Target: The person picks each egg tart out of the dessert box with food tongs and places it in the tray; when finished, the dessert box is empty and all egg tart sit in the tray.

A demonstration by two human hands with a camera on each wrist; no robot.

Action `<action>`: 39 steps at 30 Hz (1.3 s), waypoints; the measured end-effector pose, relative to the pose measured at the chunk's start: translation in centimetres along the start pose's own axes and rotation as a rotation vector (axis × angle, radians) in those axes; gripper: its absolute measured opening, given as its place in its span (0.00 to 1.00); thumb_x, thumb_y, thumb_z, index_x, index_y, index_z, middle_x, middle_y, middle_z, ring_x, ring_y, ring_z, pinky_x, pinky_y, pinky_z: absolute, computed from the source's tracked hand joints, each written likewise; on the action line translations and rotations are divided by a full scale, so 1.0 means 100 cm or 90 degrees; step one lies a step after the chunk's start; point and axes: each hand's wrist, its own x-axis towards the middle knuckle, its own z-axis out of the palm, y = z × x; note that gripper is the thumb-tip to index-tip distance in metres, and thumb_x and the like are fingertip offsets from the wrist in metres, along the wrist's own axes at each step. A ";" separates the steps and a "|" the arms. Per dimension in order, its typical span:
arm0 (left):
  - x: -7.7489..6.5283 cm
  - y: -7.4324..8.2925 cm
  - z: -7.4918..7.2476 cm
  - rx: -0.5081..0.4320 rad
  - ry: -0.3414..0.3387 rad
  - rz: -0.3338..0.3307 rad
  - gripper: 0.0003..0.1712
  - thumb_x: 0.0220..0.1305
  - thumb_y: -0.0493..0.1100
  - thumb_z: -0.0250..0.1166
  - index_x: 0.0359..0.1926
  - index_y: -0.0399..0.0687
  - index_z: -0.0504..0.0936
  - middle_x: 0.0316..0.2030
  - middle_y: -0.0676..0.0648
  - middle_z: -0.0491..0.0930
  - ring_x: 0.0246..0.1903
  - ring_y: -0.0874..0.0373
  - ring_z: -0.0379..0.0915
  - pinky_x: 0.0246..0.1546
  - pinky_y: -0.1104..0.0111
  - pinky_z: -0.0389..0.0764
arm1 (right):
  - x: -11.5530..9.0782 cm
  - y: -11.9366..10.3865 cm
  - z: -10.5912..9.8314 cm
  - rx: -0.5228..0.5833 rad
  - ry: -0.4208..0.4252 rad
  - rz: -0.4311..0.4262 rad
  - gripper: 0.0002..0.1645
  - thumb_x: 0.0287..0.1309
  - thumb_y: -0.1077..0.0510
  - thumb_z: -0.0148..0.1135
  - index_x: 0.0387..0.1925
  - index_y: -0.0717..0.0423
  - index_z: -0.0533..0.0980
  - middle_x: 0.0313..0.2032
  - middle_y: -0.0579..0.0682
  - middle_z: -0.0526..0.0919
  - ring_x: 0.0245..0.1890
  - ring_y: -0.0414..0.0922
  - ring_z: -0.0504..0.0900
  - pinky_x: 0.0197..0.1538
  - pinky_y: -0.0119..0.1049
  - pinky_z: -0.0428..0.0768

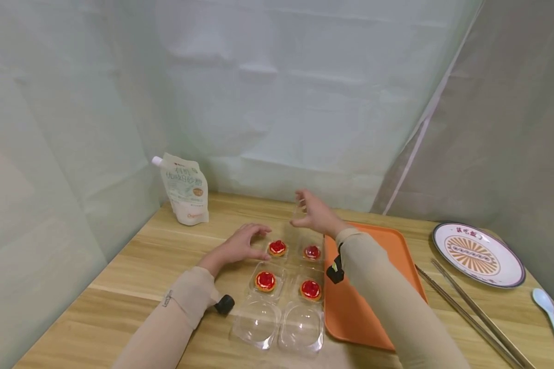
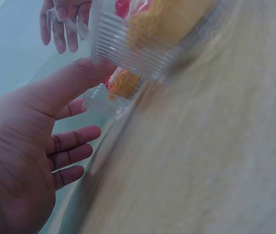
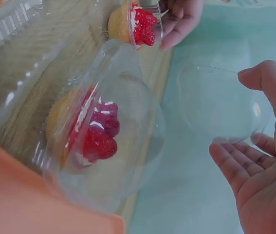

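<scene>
Several strawberry tarts sit in clear plastic clamshell boxes on the table. My left hand (image 1: 243, 243) is beside the back left tart (image 1: 277, 248); its thumb (image 2: 74, 80) is right at the box wall and its other fingers are extended. Raised behind the boxes, my right hand (image 1: 319, 212) holds a clear domed lid (image 3: 220, 105) between thumb and fingertips. Another clear lid (image 3: 147, 117) slants over the back right tart (image 1: 312, 251). The front left tart (image 1: 265, 281) and front right tart (image 1: 311, 289) are uncovered, their lids (image 1: 257, 324) folded toward me.
An orange tray (image 1: 351, 312) lies right of the boxes, under my right forearm. Further right are a patterned plate (image 1: 475, 251), metal tongs (image 1: 475, 312) and a pale blue spoon (image 1: 551, 318). A spouted pouch (image 1: 184, 192) stands at the back left, near the curtain.
</scene>
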 end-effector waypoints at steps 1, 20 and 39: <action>0.000 0.000 0.000 0.000 -0.001 -0.001 0.42 0.47 0.55 0.76 0.62 0.47 0.71 0.56 0.43 0.75 0.60 0.47 0.65 0.65 0.48 0.65 | 0.002 0.000 0.001 0.005 0.004 0.000 0.48 0.51 0.58 0.69 0.68 0.65 0.55 0.63 0.64 0.67 0.61 0.59 0.72 0.64 0.50 0.73; 0.001 -0.003 0.000 0.012 0.002 0.001 0.42 0.48 0.56 0.75 0.62 0.48 0.71 0.57 0.44 0.75 0.61 0.46 0.65 0.66 0.47 0.63 | 0.021 0.015 0.030 0.006 0.018 0.121 0.48 0.53 0.47 0.69 0.68 0.60 0.57 0.68 0.60 0.65 0.67 0.57 0.66 0.70 0.50 0.66; 0.002 -0.003 0.000 0.006 0.000 -0.007 0.42 0.47 0.54 0.76 0.62 0.48 0.71 0.57 0.43 0.76 0.61 0.46 0.65 0.66 0.47 0.62 | 0.022 0.025 0.037 -0.038 -0.045 0.193 0.50 0.52 0.50 0.70 0.71 0.59 0.57 0.69 0.58 0.65 0.68 0.56 0.65 0.71 0.51 0.63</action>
